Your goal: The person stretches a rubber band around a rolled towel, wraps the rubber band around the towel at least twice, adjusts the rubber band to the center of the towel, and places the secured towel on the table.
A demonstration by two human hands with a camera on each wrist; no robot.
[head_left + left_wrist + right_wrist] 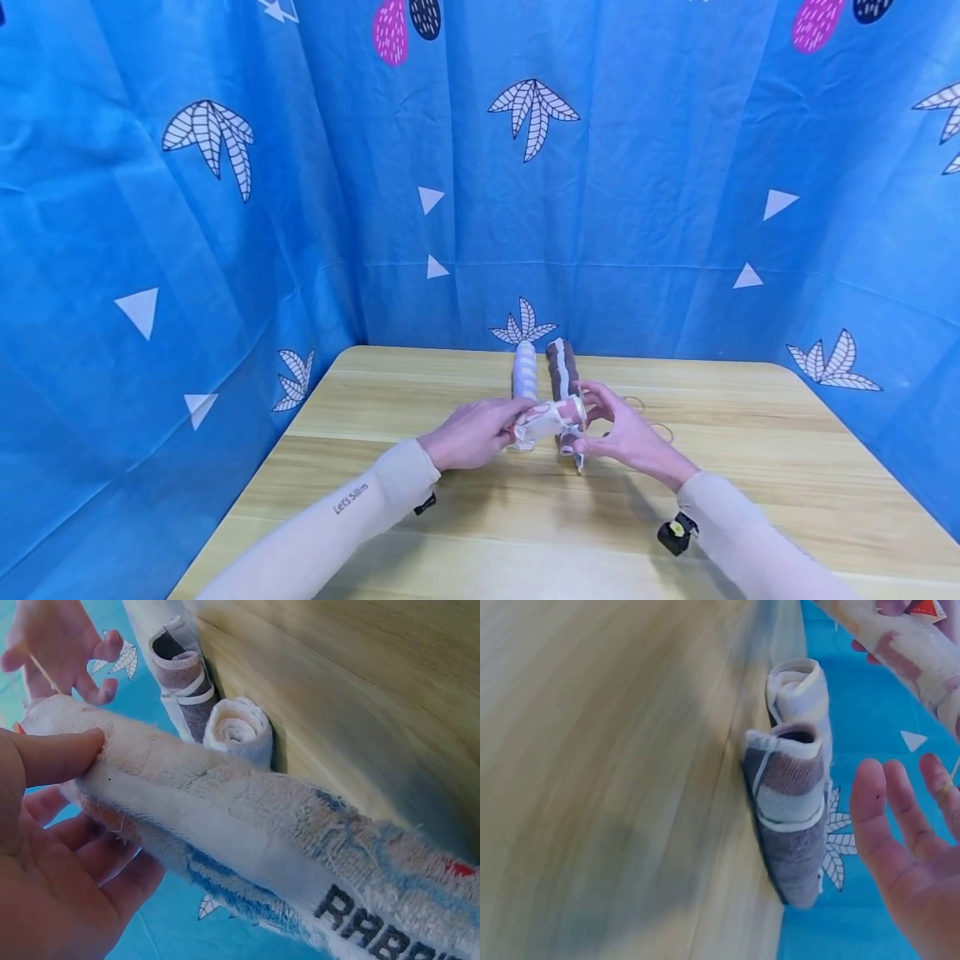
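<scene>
My left hand [476,433] grips a rolled towel [225,795] by one end, thumb on top and fingers beneath. The towel is pale with pink and blue patches and black lettering on a white border. A thin rubber band [43,671] runs taut from a finger of my right hand [626,433] towards the towel's far end. The right hand's fingers are spread apart in the right wrist view; how the band sits on them is partly cut off. Below lie a brown rolled towel with a white stripe [562,367] and a white-and-lavender striped rolled towel [525,375].
Loose rubber bands [663,432] lie on the wooden table [720,433] right of the rolls. A blue patterned curtain [637,192] encloses the table's back and sides. Both rolls on the table lie side by side, reaching towards the back edge.
</scene>
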